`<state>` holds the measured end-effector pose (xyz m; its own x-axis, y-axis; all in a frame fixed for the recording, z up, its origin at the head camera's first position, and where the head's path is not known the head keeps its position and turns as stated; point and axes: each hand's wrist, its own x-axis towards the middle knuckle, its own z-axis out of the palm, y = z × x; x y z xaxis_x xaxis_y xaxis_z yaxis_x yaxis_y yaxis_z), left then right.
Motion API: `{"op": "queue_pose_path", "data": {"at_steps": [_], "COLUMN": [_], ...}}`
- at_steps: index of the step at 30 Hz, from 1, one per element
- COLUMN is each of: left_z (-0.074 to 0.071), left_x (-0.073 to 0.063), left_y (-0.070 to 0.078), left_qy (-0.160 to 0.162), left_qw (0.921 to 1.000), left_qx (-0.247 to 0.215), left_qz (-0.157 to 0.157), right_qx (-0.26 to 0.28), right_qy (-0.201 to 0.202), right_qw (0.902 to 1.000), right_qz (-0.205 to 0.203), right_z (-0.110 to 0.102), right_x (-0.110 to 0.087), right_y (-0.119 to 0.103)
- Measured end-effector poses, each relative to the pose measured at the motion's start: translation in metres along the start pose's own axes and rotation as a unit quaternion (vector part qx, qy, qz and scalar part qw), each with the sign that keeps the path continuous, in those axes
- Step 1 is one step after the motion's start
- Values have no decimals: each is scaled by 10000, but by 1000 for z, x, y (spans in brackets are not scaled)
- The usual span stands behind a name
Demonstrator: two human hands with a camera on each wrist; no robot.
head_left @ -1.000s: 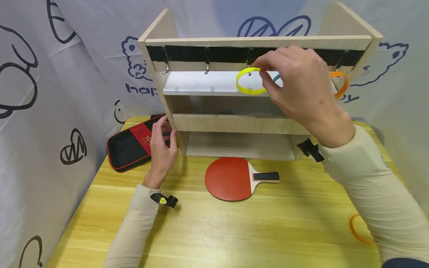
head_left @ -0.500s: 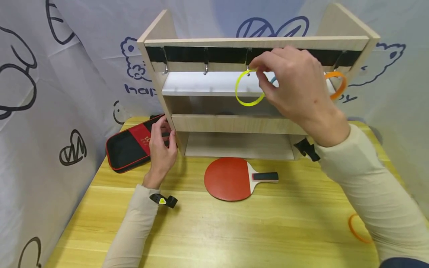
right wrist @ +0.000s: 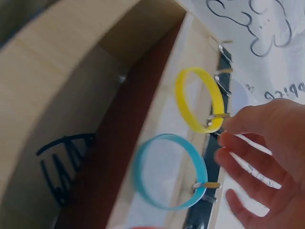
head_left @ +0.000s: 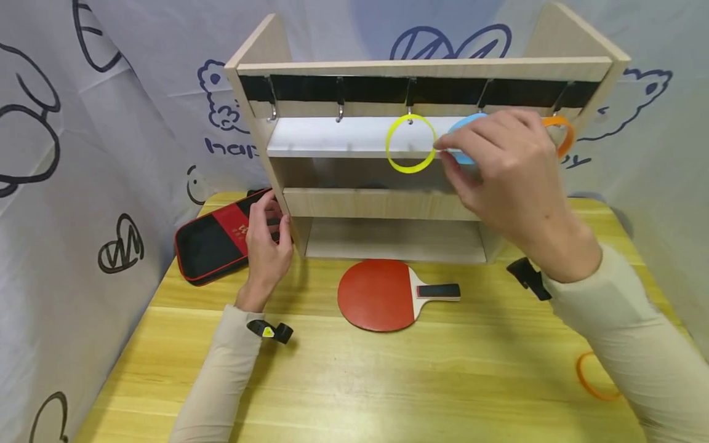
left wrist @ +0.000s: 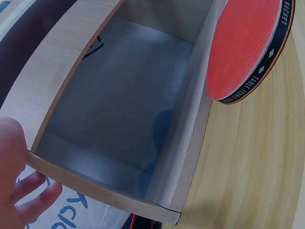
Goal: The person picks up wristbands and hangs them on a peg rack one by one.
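Note:
A yellow ring (head_left: 410, 170) hangs from the middle hook of the wooden shelf unit (head_left: 382, 204). My right hand (head_left: 506, 163) is beside it, fingertips right at the ring's right edge. In the right wrist view, the fingers (right wrist: 248, 152) are spread and relaxed near the hook. A blue ring (right wrist: 138, 176) hangs from the neighbouring hook, partly hidden behind my hand in the head view. An orange ring (head_left: 566, 138) hangs at the right end. My left hand (head_left: 268, 249) touches the unit's left side panel, its fingers (left wrist: 50, 195) loosely bent along the outer face.
A red table tennis bat (head_left: 379, 295) lies on the wooden table (head_left: 388, 387) before the shelf. Left of the unit lies a black and red case (head_left: 213, 246). Another orange ring (head_left: 589, 389) rests near the right sleeve. Two hooks (head_left: 340, 111) on the left carry nothing.
My right hand has moved down and right from the hook, and the yellow ring hangs there freely, facing forward. More of the blue ring shows. My left hand has stayed put.

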<state>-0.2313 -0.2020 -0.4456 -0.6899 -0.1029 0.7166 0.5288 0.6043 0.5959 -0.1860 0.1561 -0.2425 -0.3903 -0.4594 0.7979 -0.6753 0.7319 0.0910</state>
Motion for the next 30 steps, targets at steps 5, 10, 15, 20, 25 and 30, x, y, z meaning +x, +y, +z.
{"op": "queue_pose_path", "data": {"at_steps": [5,10,15,20,25,30], "left_z": [1,2,3,4,3,3], "left_x": [1,0,-1,-1,-1,-1], "left_y": [-1,0,1,3,3,3], "left_qy": [61,105,125,83,79,111], "left_qw": [10000,9999,9999,9999,9999,9999], "left_qx": [-8,-31,-70,-103,-79,-97], "left_qz": [2,-24,-20,-69,-108,-90], "right_qx": [21,-74,294,575,763,782], "right_qy": [-92,-696,-791,-1127,-1185,-1160], "right_qw": [9999,9975,9961,9913,9868,9784], "right_qz": [-46,55,244,352,803,1522], "right_z": [-7,-16,-22,-30,-34,-38], "right_x": [-30,-56,-80,-109,-144,-184], "right_y": [-2,4,16,35,57,76]}}
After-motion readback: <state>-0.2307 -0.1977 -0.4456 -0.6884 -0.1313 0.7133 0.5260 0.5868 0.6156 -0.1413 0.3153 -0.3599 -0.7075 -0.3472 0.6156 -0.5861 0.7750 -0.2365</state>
